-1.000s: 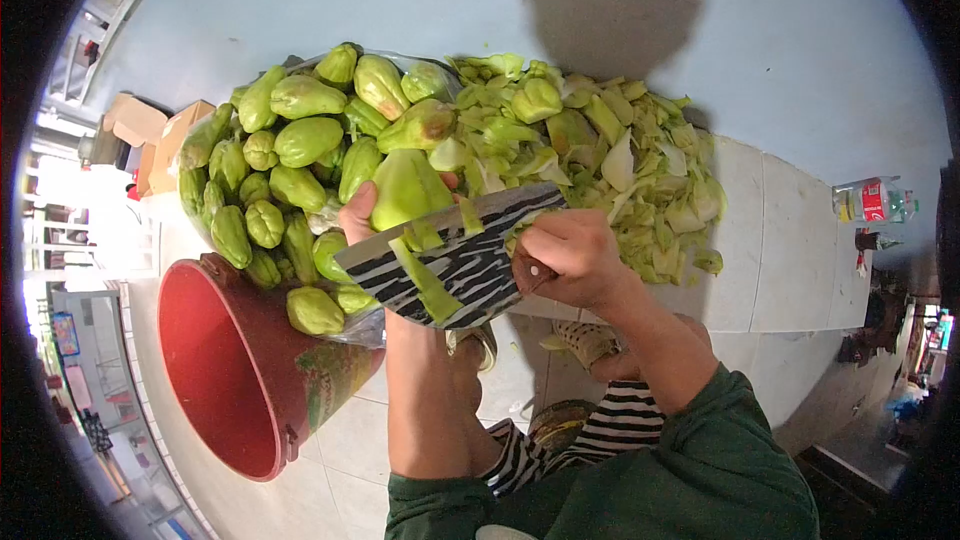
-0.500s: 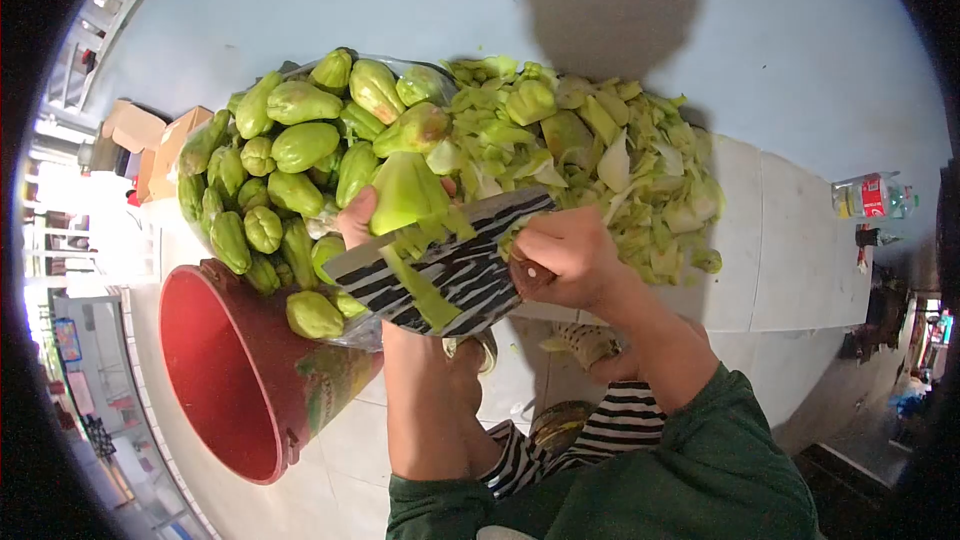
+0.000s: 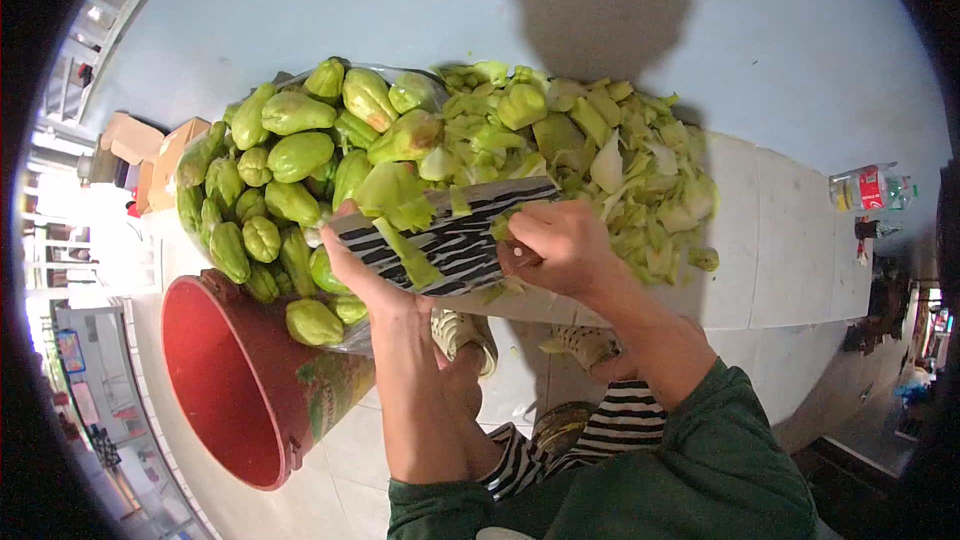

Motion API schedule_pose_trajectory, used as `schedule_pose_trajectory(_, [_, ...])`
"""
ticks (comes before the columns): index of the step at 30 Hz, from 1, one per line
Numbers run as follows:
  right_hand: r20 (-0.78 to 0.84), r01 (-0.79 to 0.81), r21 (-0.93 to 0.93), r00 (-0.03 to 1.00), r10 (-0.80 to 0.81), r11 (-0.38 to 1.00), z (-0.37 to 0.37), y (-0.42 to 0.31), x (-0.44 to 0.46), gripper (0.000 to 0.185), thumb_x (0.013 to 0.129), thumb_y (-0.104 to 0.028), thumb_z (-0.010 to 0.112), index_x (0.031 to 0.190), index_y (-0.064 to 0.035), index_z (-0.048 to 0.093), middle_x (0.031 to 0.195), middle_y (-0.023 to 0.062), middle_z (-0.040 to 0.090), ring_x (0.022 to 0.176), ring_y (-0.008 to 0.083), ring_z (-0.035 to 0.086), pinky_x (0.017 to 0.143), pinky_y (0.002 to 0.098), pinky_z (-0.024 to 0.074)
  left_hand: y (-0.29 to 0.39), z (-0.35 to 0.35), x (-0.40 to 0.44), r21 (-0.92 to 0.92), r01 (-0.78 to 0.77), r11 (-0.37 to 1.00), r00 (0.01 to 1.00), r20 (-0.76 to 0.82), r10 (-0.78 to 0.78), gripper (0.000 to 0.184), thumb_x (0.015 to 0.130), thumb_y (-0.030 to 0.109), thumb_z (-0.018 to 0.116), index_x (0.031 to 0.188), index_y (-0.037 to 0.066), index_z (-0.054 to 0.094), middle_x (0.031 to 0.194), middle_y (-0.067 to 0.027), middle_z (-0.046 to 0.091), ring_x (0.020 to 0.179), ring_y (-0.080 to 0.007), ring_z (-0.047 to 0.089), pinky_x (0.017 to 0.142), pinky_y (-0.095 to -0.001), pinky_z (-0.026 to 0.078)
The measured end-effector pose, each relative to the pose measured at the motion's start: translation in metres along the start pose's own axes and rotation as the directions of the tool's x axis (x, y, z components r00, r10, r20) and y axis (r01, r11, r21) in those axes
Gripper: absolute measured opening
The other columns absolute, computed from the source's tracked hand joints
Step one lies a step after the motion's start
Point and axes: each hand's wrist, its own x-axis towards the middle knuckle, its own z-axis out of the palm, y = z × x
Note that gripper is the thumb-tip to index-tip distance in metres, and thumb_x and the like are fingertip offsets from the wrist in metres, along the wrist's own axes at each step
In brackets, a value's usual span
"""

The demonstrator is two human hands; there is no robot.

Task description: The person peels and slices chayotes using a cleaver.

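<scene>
My right hand (image 3: 562, 245) is closed round the brown handle of a wide cleaver (image 3: 465, 230). Its blade reflects black and white stripes and has green peel strips stuck to it. Beyond the blade is a partly peeled chayote (image 3: 390, 190), with my left hand (image 3: 360, 265) wrapped round it, its fingers mostly hidden by the blade. To the left lies a pile of whole green chayotes (image 3: 300, 155) on clear plastic. A heap of green peelings (image 3: 650, 180) spreads on the right.
A red bucket (image 3: 270, 380) lies tipped on its side at the lower left. Cardboard boxes (image 3: 170, 160) stand behind it. Plastic bottles (image 3: 870, 188) are near the wall at the far right. My feet in clogs (image 3: 463, 340) are below my hands.
The cleaver has risen slightly and its blade now covers more of the chayote and of my left hand's fingers. My left hand has turned, showing more of its back and wrist.
</scene>
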Motion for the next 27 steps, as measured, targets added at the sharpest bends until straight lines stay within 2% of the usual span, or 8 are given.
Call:
schedule_pose_trajectory(7, [0.125,-0.397,-0.099,0.905,0.408,0.912,-0.002,0.031,0.0,0.019,0.07,-0.01,0.07,0.073,0.0007,0.054,0.06,0.0117,0.053,0.053,0.0338,0.055,0.051,0.0389,0.0445,0.014,-0.008,0.01,0.09,0.162,0.983,0.907,0.38,-0.184,0.05,0.086,0.045,0.045,0.109,0.004,0.06,0.09,-0.0103,0.065,0.073,-0.0263,0.063,0.051,-0.0377,0.048])
schedule_pose_trajectory(11, [0.111,-0.318,0.04,0.943,0.312,0.947,-0.005,0.017,0.003,0.014,0.07,-0.009,0.068,0.07,-0.0025,0.056,0.059,0.0112,0.053,0.052,0.0329,0.055,0.049,0.038,0.0426,0.014,-0.002,0.005,0.088,0.097,0.991,0.976,0.187,-0.112,0.051,0.086,0.045,0.044,0.109,0.002,0.06,0.088,-0.0111,0.065,0.073,-0.0264,0.063,0.05,-0.0381,0.048])
schedule_pose_trajectory(13, [0.167,-0.223,0.056,0.963,0.211,0.973,-0.003,0.014,0.0,0.022,0.073,-0.023,0.069,0.071,-0.0065,0.053,0.064,0.0147,0.057,0.063,0.0375,0.059,0.053,0.0454,0.0454,0.008,-0.004,0.01,0.019,0.095,0.995,0.981,0.166,-0.097,0.053,0.087,0.044,0.044,0.111,-0.001,0.06,0.093,-0.0132,0.066,0.078,-0.028,0.064,0.06,-0.0406,0.053])
schedule_pose_trajectory(15, [0.132,-0.147,0.03,0.981,0.142,0.989,-0.005,0.01,0.001,0.016,0.067,-0.014,0.068,0.067,-0.0076,0.053,0.06,0.0108,0.051,0.055,0.0326,0.055,0.049,0.0396,0.0428,0.003,0.007,0.009,-0.069,0.041,0.997,0.999,0.032,-0.039,0.056,0.084,0.044,0.046,0.114,-0.002,0.057,0.094,-0.0189,0.065,0.079,-0.0318,0.064,0.072,-0.0414,0.055])
schedule_pose_trajectory(19, [0.098,-0.053,0.079,0.994,0.045,0.995,-0.008,0.003,-0.004,0.021,0.058,-0.005,0.068,0.06,-0.0093,0.047,0.056,0.0047,0.043,0.047,0.0248,0.05,0.043,0.0341,0.0399,0.006,0.002,0.011,-0.235,0.258,0.937,0.961,0.158,-0.225,0.052,0.086,0.04,0.047,0.112,-0.004,0.058,0.102,-0.0237,0.063,0.087,-0.0343,0.061,0.08,-0.0428,0.053])
schedule_pose_trajectory(20, [0.096,-0.051,0.079,0.994,0.043,0.996,-0.007,0.003,-0.004,0.021,0.058,-0.005,0.068,0.06,-0.0093,0.047,0.056,0.0047,0.043,0.047,0.0248,0.05,0.043,0.0341,0.0399,0.001,-0.012,0.019,-0.329,0.388,0.861,0.898,0.344,-0.274,0.052,0.087,0.04,0.048,0.113,-0.004,0.057,0.101,-0.0238,0.061,0.09,-0.0342,0.06,0.083,-0.0418,0.051])
schedule_pose_trajectory(22, [0.105,0.137,-0.108,0.986,-0.126,0.985,-0.004,0.001,-0.006,0.024,0.068,-0.024,0.068,0.068,-0.0112,0.048,0.062,0.0049,0.048,0.057,0.0271,0.056,0.049,0.0394,0.0444,-0.006,-0.018,0.023,-0.327,0.406,0.853,0.868,0.429,-0.249,0.056,0.089,0.041,0.048,0.118,-0.006,0.053,0.106,-0.0238,0.058,0.094,-0.0338,0.058,0.086,-0.0413,0.05])
schedule_pose_trajectory(27, [0.08,0.171,-0.147,0.984,-0.161,0.974,0.001,-0.007,-0.002,0.019,0.063,-0.021,0.065,0.07,-0.012,0.05,0.063,0.002,0.048,0.057,0.0215,0.056,0.049,0.0365,0.0448,-0.017,-0.016,0.022,-0.248,0.374,0.894,0.864,0.443,-0.239,0.056,0.09,0.044,0.048,0.119,-0.003,0.054,0.097,-0.0215,0.061,0.092,-0.0326,0.059,0.083,-0.0411,0.049])
